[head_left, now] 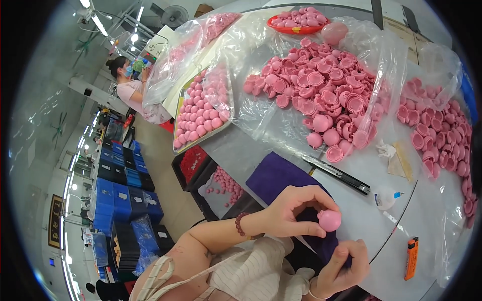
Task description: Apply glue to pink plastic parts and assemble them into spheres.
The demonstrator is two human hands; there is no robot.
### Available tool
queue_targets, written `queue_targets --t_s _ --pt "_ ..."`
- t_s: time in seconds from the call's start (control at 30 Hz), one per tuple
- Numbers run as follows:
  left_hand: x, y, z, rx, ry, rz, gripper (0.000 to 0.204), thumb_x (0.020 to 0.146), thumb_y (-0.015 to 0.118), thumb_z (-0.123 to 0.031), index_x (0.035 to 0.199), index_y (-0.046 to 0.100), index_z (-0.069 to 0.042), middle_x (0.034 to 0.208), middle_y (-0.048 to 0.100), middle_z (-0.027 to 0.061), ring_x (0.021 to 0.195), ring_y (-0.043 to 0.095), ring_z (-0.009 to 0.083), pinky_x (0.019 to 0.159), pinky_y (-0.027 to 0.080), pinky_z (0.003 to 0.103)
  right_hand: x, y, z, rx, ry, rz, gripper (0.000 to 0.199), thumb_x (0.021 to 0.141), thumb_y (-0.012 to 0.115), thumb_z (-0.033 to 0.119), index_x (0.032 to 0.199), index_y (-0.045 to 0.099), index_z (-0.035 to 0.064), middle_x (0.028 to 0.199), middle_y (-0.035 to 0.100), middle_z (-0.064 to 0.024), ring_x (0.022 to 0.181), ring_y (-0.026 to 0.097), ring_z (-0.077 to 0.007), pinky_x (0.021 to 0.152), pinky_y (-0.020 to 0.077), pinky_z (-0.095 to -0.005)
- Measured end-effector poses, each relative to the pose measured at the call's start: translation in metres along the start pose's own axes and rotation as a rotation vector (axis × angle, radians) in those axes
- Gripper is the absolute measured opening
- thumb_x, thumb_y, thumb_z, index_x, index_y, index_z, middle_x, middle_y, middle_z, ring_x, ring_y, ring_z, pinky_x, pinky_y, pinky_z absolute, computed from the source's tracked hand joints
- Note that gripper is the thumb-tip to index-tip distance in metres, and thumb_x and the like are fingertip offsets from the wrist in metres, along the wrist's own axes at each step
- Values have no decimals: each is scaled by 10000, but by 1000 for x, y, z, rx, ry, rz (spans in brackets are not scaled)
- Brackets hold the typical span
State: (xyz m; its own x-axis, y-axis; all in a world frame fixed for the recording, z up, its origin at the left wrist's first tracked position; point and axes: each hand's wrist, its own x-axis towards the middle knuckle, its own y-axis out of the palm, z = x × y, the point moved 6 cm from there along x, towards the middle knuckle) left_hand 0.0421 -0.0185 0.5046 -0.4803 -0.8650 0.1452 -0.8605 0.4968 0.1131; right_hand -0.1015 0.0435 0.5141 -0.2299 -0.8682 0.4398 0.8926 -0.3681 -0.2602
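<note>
Between the thumb and fingertips of my left hand (pixel 301 210) is a small pink ball (pixel 330 220) with a little knob on its upper left side. Just below and to the right, my right hand (pixel 346 268) is apart from the ball. Its fingers are curled in toward the thumb, and whatever they may hold is hidden. A purple cloth (pixel 286 175) hangs over the table edge behind both hands. Beyond the cloth lies a black and silver utility knife (pixel 341 176). Farther right are a small white bottle with a blue tip (pixel 385 200) and an orange lighter (pixel 411 258).
Loose pink shell pieces (pixel 326 80) heap on clear plastic, with more pieces (pixel 437 130) at right. A red basket (pixel 296 30) stands at the back. Pink balls fill a tray (pixel 176 145) at left, above dark bins (pixel 201 173). A co-worker (pixel 133 93) sits far left.
</note>
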Motion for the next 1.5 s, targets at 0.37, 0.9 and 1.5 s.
queue_targets --t_s 0.37,0.9,1.5 --pt "3 2 -3 -177 -67 -37 366 740 668 4 1067 504 36 1070 542 121 979 545 195 811 472 325 7 -6 24 -295 91 47 298 751 625 218 959 589 7 832 584 -146 724 566 -283 686 419 -359" --pt "-14 -31 17 -28 152 -182 632 771 642 -411 1158 406 30 1015 474 75 779 444 108 749 362 227 -2 -3 13 -464 10 -84 231 822 560 229 656 512 75 559 487 -58 544 503 -229 546 379 -318" --pt "-11 -26 16 -91 148 -114 635 755 662 -403 1157 410 19 1049 475 92 798 455 102 749 378 222 -3 2 4 -459 91 -84 189 845 508 179 724 496 34 588 515 -96 584 517 -279 576 387 -353"
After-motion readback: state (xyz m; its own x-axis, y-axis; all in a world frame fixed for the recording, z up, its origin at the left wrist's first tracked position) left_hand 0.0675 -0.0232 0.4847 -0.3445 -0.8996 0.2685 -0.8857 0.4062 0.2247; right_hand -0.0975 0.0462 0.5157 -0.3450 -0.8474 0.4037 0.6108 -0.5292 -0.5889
